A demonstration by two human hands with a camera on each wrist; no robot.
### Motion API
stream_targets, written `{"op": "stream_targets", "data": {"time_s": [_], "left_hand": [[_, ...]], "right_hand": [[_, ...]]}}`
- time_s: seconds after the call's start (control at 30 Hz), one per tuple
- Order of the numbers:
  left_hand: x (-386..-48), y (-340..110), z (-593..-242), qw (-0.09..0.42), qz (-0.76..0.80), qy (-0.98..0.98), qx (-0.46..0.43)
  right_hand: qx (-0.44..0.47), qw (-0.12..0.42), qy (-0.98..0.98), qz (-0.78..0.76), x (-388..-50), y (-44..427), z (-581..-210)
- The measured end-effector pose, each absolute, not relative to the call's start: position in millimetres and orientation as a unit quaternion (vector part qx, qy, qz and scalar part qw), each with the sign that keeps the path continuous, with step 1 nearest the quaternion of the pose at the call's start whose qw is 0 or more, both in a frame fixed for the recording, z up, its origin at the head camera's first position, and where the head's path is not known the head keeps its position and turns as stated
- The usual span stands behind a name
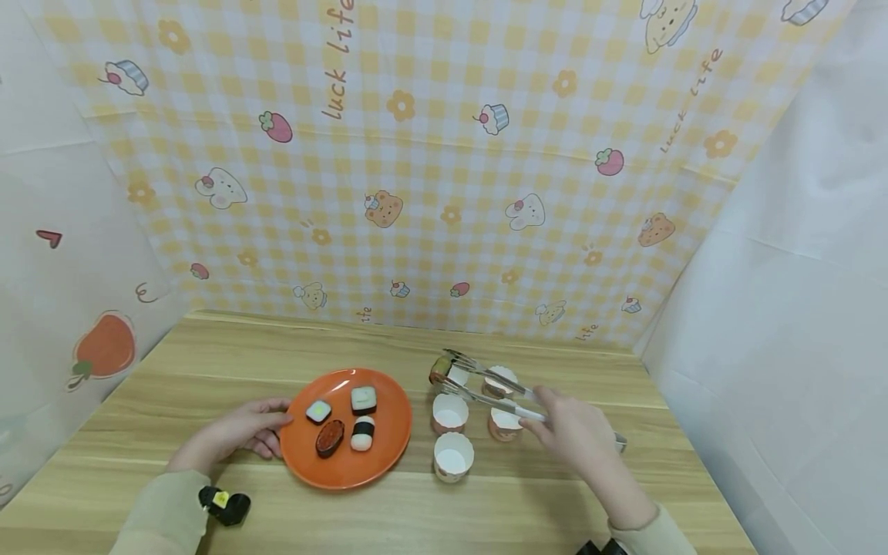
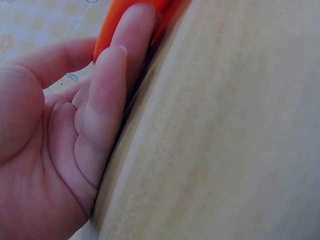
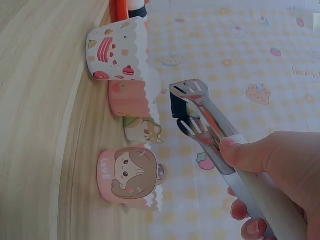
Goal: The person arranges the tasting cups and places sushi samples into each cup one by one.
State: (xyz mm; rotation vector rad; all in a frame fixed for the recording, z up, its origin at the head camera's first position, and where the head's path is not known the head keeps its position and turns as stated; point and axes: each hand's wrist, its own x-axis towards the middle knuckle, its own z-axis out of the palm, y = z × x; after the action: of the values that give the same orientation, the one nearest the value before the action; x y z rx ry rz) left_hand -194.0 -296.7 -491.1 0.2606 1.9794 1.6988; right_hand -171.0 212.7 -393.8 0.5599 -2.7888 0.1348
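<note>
My left hand [image 1: 251, 425] holds the left rim of an orange plate [image 1: 343, 479], thumb on the rim and fingers against its edge. On the plate lie a small round roll [image 1: 318, 411], a white-topped piece [image 1: 364, 398], a red roe-topped piece [image 1: 330, 438] and a white piece with a black band [image 1: 362, 433]. With my right hand [image 1: 577, 430] I grip metal tongs [image 1: 480, 397] by their pale handles. A dark-wrapped sushi roll [image 3: 179, 108] is pinched between the tong tips, above the rear of several paper cups. Inside the cups, little can be made out.
Scalloped paper cups stand in two columns right of the plate, among them a front cup [image 1: 453, 456], a middle cup [image 1: 449, 412] and a right-hand cup [image 1: 504, 424]. A checked cloth [image 1: 416, 254] hangs behind the wooden table [image 1: 333, 524].
</note>
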Motion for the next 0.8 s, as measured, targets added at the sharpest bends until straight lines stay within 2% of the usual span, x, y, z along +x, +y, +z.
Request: {"op": "stream_targets", "data": {"time_s": [0.8], "left_hand": [[-193.5, -296.7, -490.3, 0.258, 0.626, 0.731, 0.086]], "right_hand": [[0.167, 0.121, -0.976, 0.065, -176.6, 221.7, -396.1]]}}
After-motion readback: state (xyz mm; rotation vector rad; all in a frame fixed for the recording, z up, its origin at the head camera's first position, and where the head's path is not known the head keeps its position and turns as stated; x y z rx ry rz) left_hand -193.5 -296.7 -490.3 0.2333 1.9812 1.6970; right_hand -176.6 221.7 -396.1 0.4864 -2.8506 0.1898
